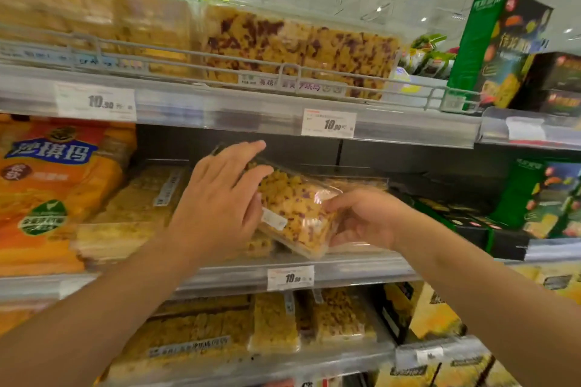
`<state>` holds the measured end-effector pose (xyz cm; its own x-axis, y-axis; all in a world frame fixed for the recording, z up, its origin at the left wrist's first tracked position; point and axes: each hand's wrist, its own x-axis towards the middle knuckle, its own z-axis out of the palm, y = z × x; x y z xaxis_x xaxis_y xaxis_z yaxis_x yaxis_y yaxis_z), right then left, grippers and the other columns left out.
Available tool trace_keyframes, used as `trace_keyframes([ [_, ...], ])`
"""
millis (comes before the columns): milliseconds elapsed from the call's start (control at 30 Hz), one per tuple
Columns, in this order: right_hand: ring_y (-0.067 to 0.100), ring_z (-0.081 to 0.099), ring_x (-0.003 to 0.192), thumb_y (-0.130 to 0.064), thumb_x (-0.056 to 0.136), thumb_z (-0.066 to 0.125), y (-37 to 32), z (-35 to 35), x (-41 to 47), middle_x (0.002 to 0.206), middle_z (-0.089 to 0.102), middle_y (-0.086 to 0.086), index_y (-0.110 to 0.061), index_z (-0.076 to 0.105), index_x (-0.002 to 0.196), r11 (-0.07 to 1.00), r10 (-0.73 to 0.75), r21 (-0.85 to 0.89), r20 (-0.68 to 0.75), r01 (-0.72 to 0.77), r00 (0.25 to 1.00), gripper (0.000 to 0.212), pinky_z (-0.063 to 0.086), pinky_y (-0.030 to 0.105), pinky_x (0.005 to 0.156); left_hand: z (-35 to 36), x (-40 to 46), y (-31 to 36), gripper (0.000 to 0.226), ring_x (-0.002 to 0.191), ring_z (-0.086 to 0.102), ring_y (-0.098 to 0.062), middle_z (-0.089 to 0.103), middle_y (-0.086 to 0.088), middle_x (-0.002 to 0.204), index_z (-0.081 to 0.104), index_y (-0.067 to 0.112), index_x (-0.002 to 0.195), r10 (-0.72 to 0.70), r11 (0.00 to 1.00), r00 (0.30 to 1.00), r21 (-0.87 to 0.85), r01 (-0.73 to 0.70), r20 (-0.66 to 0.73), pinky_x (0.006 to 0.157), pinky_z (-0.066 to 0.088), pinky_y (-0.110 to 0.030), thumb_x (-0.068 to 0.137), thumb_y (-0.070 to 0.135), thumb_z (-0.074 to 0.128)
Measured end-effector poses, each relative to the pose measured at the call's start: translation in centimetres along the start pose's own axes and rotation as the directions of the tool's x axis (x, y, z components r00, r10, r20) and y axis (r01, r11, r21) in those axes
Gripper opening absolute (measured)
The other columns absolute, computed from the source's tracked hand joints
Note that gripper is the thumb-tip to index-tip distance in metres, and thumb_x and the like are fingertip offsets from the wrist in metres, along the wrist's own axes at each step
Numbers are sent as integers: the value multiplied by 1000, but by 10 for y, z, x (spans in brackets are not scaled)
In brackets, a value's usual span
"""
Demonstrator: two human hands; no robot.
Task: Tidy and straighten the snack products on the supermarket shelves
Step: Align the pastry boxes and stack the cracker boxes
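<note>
A clear-wrapped pack of yellow puffed snack with purple bits (294, 207) is tilted on the middle shelf (345, 270). My right hand (364, 218) grips its near right corner, thumb on top and fingers underneath. My left hand (223, 201) lies on the pack's left side with straight fingers, fingertips reaching over its far edge. More clear packs of plain yellow snack (141, 198) lie flat to the left on the same shelf, partly hidden by my left arm.
The top shelf holds large clear snack packs (298, 47) behind a wire rail. Orange bags (47, 192) stand at the left. Green boxes (496, 47) and dark boxes sit at the right. The lower shelf carries further yellow packs (273, 324). Price tags line the shelf edges.
</note>
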<state>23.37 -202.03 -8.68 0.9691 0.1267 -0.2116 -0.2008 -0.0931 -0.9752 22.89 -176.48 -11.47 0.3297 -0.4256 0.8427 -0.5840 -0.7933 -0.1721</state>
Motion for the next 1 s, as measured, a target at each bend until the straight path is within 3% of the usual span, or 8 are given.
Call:
trace_keyframes([
  [100, 33, 71, 94, -4, 87, 65, -11, -54, -5, 104, 73, 14, -14, 55, 120, 992, -67, -108, 53, 72, 996, 36, 59, 44, 71, 19, 4, 17, 50, 139, 29, -31, 32, -13, 151, 45, 12, 137, -310, 951, 949, 12, 310, 51, 110, 29, -53, 93, 34, 51],
  [233, 33, 71, 95, 4, 85, 65, -14, -113, -3, 115, 68, 16, -18, 58, 121, 974, -131, -171, 105, 148, 986, 42, 59, 49, 75, 43, 21, 28, 92, 142, 18, -35, 16, -17, 155, 16, 13, 151, -685, 720, 721, -49, 692, 106, 115, 19, -50, 81, 40, 70],
  [400, 30, 68, 100, 5, 83, 66, -10, -160, 10, 119, 64, 11, -20, 62, 118, 954, -222, -185, 95, 236, 970, 44, 59, 46, 74, 70, 30, 52, 93, 126, 46, -23, 43, -7, 142, 20, 19, 148, -820, 388, 475, -301, 871, 320, 103, 39, -37, 77, 34, 79],
  [500, 24, 70, 98, 1, 81, 69, -5, -178, 16, 113, 69, 6, -24, 62, 119, 927, -273, -239, 99, 289, 957, 46, 60, 43, 75, 75, 35, 65, 76, 108, 54, -18, 55, 5, 112, 34, 19, 139, -833, 365, 446, -278, 888, 329, 86, 43, -32, 79, 32, 78],
  [600, 20, 71, 97, 4, 79, 71, -1, -191, 20, 103, 73, 0, -31, 65, 110, 891, -347, -286, 73, 353, 935, 46, 60, 39, 75, 78, 40, 74, 75, 112, 53, -19, 51, 11, 107, 33, 24, 137, -832, 346, 431, -281, 895, 350, 90, 45, -37, 78, 26, 79],
  [733, 20, 68, 101, 7, 80, 69, 5, -205, 23, 99, 72, -4, -37, 66, 106, 873, -393, -308, 17, 378, 920, 51, 60, 39, 79, 83, 46, 92, 77, 118, 55, -23, 58, 5, 118, 31, 26, 137, -832, 380, 447, -249, 891, 327, 94, 47, -41, 77, 21, 79],
  [867, 24, 61, 113, 2, 83, 68, 13, -213, 24, 122, 62, -1, -38, 54, 124, 900, -341, -279, 28, 335, 940, 59, 54, 48, 92, 89, 46, 103, 79, 123, 52, -26, 55, -3, 130, 23, 27, 142, -808, 426, 493, -258, 867, 322, 97, 45, -44, 82, 22, 75],
  [1000, 27, 58, 116, -3, 82, 71, 18, -216, 29, 123, 63, 0, -32, 49, 129, 936, -178, -304, 27, 178, 984, 60, 46, 54, 100, 95, 40, 108, 90, 127, 49, -26, 47, -2, 140, 7, 43, 144, -785, 344, 464, -335, 877, 410, 99, 47, -48, 86, 16, 71],
])
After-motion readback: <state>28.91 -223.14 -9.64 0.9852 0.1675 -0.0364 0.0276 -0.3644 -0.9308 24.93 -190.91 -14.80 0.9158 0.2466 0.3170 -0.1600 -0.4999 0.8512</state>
